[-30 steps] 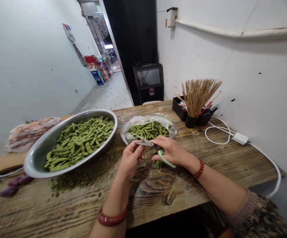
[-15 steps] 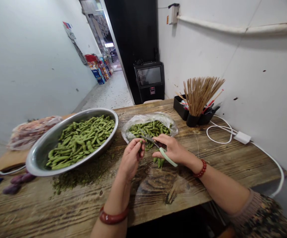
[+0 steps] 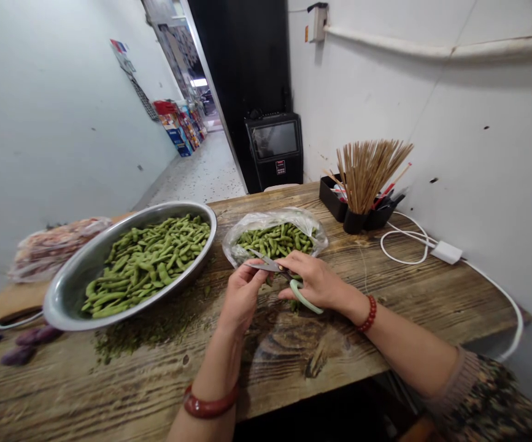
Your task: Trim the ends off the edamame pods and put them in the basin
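Note:
My right hand [image 3: 314, 279] grips a pair of scissors [image 3: 306, 299] with pale green handles, their blades parted and pointing left. The blades reach the fingertips of my left hand [image 3: 243, 294], which is pinched around an edamame pod [image 3: 269, 280] mostly hidden by the fingers. Just beyond both hands lies a clear plastic bag [image 3: 242, 228] with green pods [image 3: 277, 238] in it. To the left, a large metal basin [image 3: 65, 301] holds many more edamame pods [image 3: 155, 258].
Green trimmings [image 3: 141, 334] lie below the basin. At the left are purple tubers [image 3: 19, 355] and a bag of pinkish pieces [image 3: 58, 242]. A black holder [image 3: 354, 222] with wooden sticks stands at the back right, near a white cable and adapter [image 3: 447, 252] on the wooden table [image 3: 362, 347].
The scissors have come to my left fingertips with their blades spread wider. My left fingers have turned slightly, and the whole view has shifted a little.

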`<state>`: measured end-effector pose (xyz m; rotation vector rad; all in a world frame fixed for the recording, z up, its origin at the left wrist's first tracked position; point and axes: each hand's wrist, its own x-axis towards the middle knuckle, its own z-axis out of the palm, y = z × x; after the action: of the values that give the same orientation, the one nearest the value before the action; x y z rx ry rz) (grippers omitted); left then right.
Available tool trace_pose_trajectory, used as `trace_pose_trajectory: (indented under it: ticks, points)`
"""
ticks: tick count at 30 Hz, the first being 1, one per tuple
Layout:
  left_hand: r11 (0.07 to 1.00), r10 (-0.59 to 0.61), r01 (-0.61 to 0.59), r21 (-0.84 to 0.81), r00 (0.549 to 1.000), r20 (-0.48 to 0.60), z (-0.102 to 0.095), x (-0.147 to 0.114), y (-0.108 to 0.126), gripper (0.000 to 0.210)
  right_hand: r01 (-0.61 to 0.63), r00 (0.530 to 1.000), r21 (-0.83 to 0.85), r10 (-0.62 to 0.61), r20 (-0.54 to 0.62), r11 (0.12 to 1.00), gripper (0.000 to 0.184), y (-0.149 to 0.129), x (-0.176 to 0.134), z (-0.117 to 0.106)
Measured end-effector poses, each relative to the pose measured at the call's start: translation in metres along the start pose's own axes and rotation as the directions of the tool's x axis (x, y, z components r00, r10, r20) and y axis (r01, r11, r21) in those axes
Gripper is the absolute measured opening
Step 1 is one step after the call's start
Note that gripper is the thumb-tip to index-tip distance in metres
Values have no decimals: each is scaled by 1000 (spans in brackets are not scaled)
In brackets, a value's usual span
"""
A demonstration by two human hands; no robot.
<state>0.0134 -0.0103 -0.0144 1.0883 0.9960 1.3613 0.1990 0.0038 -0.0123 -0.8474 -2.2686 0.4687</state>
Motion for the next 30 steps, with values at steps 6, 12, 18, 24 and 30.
trace_pose_trajectory:
  ticks: [6, 12, 18, 24, 30]
  points:
    - [997, 13, -13, 78, 1000, -8, 1, 0, 2, 19, 4, 1000, 5, -4, 0, 1000, 58, -1, 1, 0]
    - [992, 53, -51, 120, 999, -12, 0, 1, 3, 17, 13, 1000, 3, -13, -5, 1000, 53, 5, 1, 2]
    - [996, 20, -22, 85, 999, 25, 0, 0, 5, 17, 7, 1000, -29, -7, 11, 1000, 46, 5, 1, -2]
    - [994, -99, 94, 62, 992, 80, 1, 1, 5, 12, -51, 996, 39, 54, -77, 998, 44, 9, 3, -8]
    - [692, 124, -208, 692, 978, 170, 3, 3, -9, 7, -73, 966, 83, 92, -240, 994, 42, 24, 6, -9]
